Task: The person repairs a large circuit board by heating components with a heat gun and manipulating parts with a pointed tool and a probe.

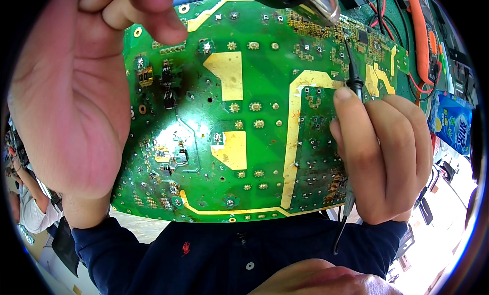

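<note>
A large green circuit board (265,147) with bare gold pads spans the middle of the view. My right hand (384,152) grips a black test probe (354,73), its thin tip at the cluster of small parts near the board's top right. Its lead hangs below my fingers. My left hand (76,91) is raised over the board's left side, palm showing and fingers curled. The frame's upper edge cuts it off, hiding what those fingers may hold. From the top comes a dark tool with a metal nozzle (323,10), close to the probe tip; its holder is out of view.
At right lies an orange-edged multimeter (422,38) with red and black leads. A blue packet (453,123) is beside it. A green mat (402,20) shows past the board's far right corner. At far left, another person's arm (33,188) is visible.
</note>
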The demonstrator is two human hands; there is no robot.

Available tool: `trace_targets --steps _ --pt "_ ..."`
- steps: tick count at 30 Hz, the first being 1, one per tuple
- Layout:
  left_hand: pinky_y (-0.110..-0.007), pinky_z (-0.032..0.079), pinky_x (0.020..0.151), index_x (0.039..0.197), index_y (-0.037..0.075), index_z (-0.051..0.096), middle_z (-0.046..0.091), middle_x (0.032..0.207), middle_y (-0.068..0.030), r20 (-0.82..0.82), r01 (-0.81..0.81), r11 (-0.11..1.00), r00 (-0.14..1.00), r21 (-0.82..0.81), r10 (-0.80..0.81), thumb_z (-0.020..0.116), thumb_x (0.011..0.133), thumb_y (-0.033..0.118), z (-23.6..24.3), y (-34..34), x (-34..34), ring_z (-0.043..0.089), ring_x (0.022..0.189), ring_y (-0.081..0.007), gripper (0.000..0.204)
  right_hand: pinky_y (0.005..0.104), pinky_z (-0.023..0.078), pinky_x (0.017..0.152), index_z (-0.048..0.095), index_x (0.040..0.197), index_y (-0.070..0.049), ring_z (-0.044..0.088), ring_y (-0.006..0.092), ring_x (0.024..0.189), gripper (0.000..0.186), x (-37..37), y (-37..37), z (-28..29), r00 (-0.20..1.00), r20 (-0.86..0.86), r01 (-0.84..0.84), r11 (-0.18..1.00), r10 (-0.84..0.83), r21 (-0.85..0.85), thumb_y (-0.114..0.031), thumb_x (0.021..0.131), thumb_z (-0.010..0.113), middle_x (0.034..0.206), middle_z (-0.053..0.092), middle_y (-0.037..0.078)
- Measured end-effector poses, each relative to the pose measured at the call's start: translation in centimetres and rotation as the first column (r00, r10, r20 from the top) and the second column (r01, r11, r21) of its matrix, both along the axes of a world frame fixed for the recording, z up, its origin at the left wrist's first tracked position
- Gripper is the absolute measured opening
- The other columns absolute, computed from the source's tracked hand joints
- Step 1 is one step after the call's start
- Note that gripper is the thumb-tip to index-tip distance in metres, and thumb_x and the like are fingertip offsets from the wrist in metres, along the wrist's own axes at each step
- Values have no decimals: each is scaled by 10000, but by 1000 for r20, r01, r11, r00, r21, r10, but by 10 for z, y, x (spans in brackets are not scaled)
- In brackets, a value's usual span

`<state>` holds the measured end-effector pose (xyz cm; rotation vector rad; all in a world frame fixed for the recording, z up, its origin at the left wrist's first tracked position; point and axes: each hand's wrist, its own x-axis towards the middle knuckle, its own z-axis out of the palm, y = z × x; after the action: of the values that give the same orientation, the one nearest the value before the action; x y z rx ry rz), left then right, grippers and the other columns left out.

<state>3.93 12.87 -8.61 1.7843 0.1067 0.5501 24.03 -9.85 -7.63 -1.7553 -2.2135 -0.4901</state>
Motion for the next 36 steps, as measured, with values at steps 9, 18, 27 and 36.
trace_targets --steps 9,18,27,36 --pt "-355 416 769 1136 35 543 665 976 -113 9 6 1000 1000 -5 -6 230 997 346 0 0 2 568 906 -195 462 333 462 514 621 927 69 555 258 635 281 3 0 -1 1000 13 -15 1000 15 19 36 658 694 772 559 132" --pt "-358 415 771 1133 36 544 668 968 -111 29 25 1000 999 -17 -25 229 997 343 -4 -2 11 569 905 -196 460 346 469 544 623 945 64 561 277 660 291 6 -1 1 1000 7 6 1000 -6 3 31 664 691 775 564 135" --pt "-279 422 721 1205 5 502 548 1201 -178 103 -106 985 987 -138 121 318 976 385 -6 -7 18 546 858 -147 480 289 429 625 580 972 88 545 193 644 294 68 -10 22 933 -358 76 995 -49 63 -170 941 442 791 601 155" --pt "-207 413 665 1288 -23 392 369 1343 -281 82 -233 972 969 -19 234 371 956 430 -2 -15 33 514 814 -97 562 357 427 725 513 1062 49 526 240 815 350 95 -12 33 615 -789 17 1000 0 14 -262 958 389 970 559 188"
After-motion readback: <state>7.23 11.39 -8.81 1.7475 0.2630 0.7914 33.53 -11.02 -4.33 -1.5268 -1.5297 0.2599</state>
